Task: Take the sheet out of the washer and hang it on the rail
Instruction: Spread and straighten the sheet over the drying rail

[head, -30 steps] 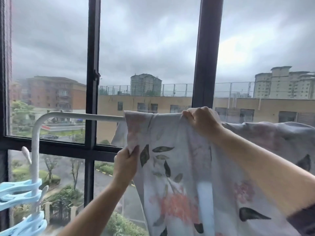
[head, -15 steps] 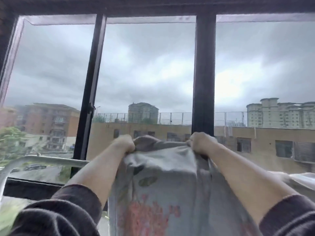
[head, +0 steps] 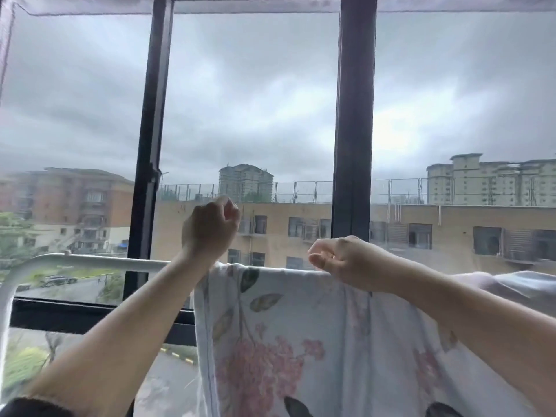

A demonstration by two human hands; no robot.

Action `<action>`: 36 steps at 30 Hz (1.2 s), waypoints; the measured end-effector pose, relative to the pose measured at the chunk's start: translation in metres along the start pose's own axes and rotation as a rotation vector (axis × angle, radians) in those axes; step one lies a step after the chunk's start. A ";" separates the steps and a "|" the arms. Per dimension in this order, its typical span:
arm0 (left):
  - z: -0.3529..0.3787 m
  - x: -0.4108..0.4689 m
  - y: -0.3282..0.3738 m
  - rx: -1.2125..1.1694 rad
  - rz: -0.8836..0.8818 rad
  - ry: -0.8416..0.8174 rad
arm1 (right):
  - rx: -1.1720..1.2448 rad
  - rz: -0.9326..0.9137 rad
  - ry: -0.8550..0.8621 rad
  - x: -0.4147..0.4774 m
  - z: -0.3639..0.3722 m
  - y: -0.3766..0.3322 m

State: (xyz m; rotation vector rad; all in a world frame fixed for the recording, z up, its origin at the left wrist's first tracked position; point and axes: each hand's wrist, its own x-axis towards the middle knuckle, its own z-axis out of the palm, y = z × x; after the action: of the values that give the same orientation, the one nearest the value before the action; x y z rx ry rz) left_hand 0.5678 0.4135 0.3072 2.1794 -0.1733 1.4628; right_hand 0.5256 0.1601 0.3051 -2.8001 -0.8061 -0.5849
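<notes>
The floral sheet hung draped over the white rail by the window, so the hanging step looked nearly done. The left hand and right hand hovered just above its top fold, fingers loosely curled, gripping nothing. The next move probably called for smoothing the cloth along the rail.

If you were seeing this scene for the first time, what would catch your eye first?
The floral sheet draped over the white rail fills the lower middle. Just above it hover the left hand and right hand, loosely curled and holding nothing. Behind them, dark window frames cut across a heavy grey sky.
</notes>
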 end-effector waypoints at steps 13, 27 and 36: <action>0.016 -0.204 -0.057 -0.447 -0.260 -0.192 | -0.292 -0.149 0.667 -0.036 0.064 -0.006; -0.049 0.024 -0.024 -0.208 -0.230 0.129 | -0.100 0.179 0.682 0.048 -0.028 0.007; 0.007 0.061 -0.071 0.388 -0.357 -0.463 | -0.241 0.405 0.299 0.124 -0.010 0.028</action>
State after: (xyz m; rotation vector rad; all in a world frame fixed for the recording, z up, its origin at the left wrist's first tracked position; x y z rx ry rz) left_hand 0.6252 0.4822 0.3360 2.6617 0.3570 0.8308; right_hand 0.6337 0.1931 0.3640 -2.8578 -0.1105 -1.0430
